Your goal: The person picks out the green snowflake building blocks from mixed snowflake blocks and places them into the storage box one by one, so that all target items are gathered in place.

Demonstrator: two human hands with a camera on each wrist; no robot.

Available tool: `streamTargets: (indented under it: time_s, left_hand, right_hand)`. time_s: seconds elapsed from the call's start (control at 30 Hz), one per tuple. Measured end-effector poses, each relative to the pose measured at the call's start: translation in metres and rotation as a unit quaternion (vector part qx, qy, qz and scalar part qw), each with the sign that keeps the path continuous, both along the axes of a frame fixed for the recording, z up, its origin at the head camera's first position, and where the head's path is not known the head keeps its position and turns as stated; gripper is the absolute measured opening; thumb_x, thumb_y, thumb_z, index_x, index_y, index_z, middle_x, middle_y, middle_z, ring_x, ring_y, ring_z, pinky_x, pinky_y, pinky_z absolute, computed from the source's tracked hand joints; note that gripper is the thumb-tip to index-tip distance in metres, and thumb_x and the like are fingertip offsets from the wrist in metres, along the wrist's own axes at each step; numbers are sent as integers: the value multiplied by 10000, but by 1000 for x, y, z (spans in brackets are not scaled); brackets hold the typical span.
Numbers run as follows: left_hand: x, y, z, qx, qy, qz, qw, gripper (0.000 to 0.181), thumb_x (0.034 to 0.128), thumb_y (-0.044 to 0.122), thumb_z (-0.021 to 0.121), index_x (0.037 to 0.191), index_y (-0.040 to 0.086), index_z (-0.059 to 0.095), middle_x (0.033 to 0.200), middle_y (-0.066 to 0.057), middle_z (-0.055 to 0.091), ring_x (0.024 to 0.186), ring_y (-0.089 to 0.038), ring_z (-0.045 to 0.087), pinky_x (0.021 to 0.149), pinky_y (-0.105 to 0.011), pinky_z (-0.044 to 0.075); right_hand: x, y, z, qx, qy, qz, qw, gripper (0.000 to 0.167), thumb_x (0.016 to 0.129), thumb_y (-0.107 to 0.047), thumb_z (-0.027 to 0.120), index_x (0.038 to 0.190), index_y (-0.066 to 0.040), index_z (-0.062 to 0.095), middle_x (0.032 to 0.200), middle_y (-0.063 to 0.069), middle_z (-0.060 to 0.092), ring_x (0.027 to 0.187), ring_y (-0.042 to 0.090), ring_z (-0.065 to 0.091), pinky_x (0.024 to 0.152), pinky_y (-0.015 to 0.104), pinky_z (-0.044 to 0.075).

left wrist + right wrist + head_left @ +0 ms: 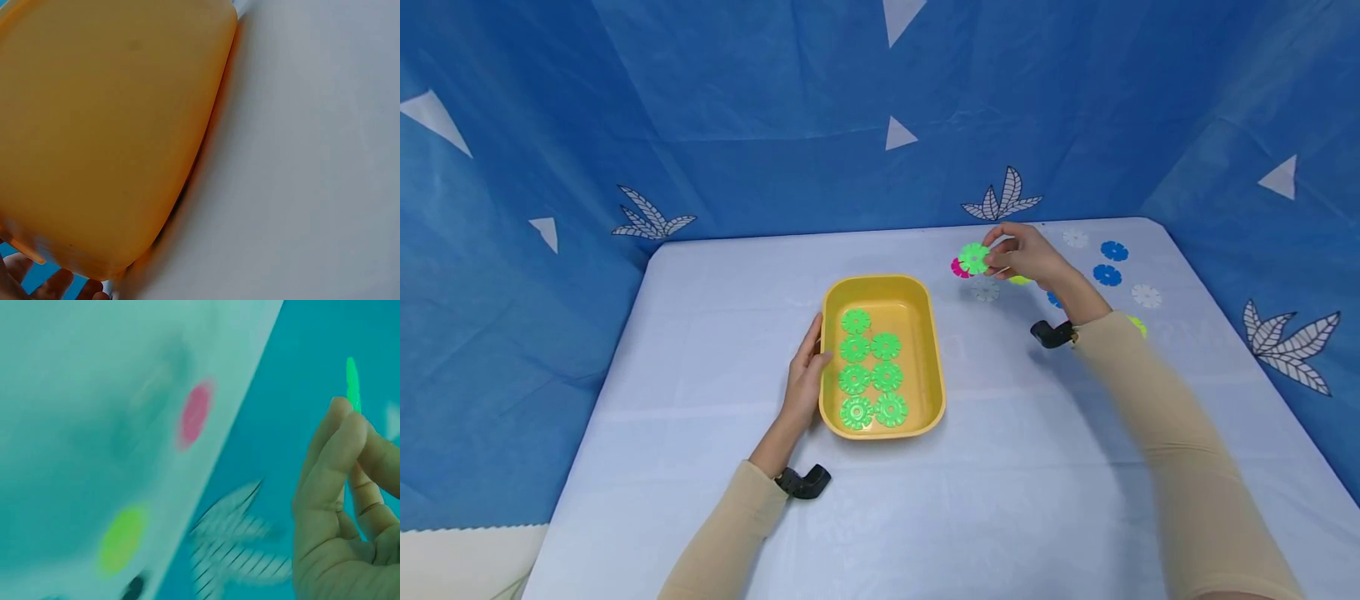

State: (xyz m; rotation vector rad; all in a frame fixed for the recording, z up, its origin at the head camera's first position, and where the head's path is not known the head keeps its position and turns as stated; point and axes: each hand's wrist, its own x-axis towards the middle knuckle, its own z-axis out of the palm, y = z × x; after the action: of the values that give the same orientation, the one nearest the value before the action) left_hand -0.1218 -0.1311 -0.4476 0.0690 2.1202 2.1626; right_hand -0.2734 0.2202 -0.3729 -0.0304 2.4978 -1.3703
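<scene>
A yellow tray (919,358) stands on the white table, holding several green snowflake discs (886,377) laid flat in two columns. My left hand (803,375) grips the tray's left side, its thumb over the rim; in the left wrist view the tray wall (112,125) fills much of the picture and fingertips (56,282) show at the bottom left. Above the table's far side, my right hand (1026,254) pinches one green snowflake disc (974,258) between thumb and fingers. The right wrist view shows that disc (353,384) edge-on above the fingertips.
Behind the raised disc lies a pink disc (959,268), with a clear disc (986,289) nearby. Blue discs (1107,275), white discs (1146,296) and yellow-green discs (1020,280) lie around the right forearm. A blue patterned cloth (790,125) hangs along the table's back edge.
</scene>
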Motion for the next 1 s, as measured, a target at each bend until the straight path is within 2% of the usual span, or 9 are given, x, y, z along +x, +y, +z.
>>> streamTargets:
  time_s: [0.07, 0.17, 0.3, 0.43, 0.5, 0.7, 0.83, 1.0]
  left_hand:
    - [0, -1, -1, 20, 23, -12, 10000, 608, 1022, 48, 353, 1585, 140, 143, 1622, -53, 225, 1393, -348, 360, 1071, -394, 403]
    - [-5, -2, -12, 71, 63, -16, 10000, 610, 1023, 43, 351, 1586, 153, 142, 1622, -51, 224, 1389, -356, 363, 1061, -411, 410]
    - [-11, -4, -28, 129, 87, 34, 9999, 607, 1030, 52, 352, 1585, 206, 160, 1621, -14, 230, 1395, -326, 369, 1058, -400, 413]
    - [-11, -3, -31, 131, 150, 58, 9998, 603, 1029, 73, 358, 1582, 231, 177, 1622, -4, 226, 1400, -293, 369, 1035, -299, 432]
    - [-11, -2, -32, 119, 186, 75, 9997, 603, 1025, 82, 364, 1581, 232, 185, 1619, 2, 235, 1397, -285, 376, 1032, -295, 434]
    - [-11, -2, -33, 132, 197, 75, 9997, 594, 1028, 93, 368, 1568, 288, 219, 1582, -4, 304, 1352, -287, 419, 1057, -432, 415]
    - [-10, -2, -32, 93, 194, 78, 9997, 595, 1028, 83, 360, 1570, 284, 216, 1562, -59, 331, 1325, -301, 434, 1030, -398, 438]
    - [-10, -2, -32, 36, 239, 117, 9996, 603, 1019, 82, 364, 1577, 243, 202, 1573, -70, 315, 1329, -311, 427, 1032, -395, 438]
  right_hand:
    - [4, -21, 6, 23, 170, 408, 9990, 242, 937, -69, 630, 1158, -27, 542, 931, 104, 608, 724, 138, 700, 712, 329, 592]
    - [8, -50, 10, 51, 395, 988, 9943, 206, 919, -49, 651, 1111, -29, 578, 921, 123, 619, 751, 200, 700, 693, 328, 588]
    - [11, -80, 10, 68, 493, 1598, 9859, 161, 911, -23, 653, 1064, -41, 606, 891, 123, 616, 807, 340, 668, 654, 305, 561]
    - [12, -102, 5, 239, 574, 2044, 9769, 146, 896, 11, 651, 1031, -40, 627, 845, 114, 602, 797, 402, 619, 624, 317, 533]
    - [13, -111, 2, 427, 697, 2234, 9713, 142, 889, 27, 652, 1017, -31, 637, 836, 116, 603, 784, 393, 612, 633, 332, 536]
    - [16, -129, -13, 1215, 1078, 2301, 9595, 137, 870, 24, 674, 978, -60, 683, 883, 111, 655, 824, 260, 607, 753, 343, 536]
    - [20, -135, -21, 1747, 1299, 2257, 9496, 145, 862, 9, 686, 984, -68, 700, 911, 110, 676, 866, 254, 602, 786, 360, 523]
    - [24, -144, -27, 2372, 1542, 2248, 9324, 151, 858, -5, 686, 996, -61, 707, 872, 86, 667, 813, 235, 583, 739, 341, 506]
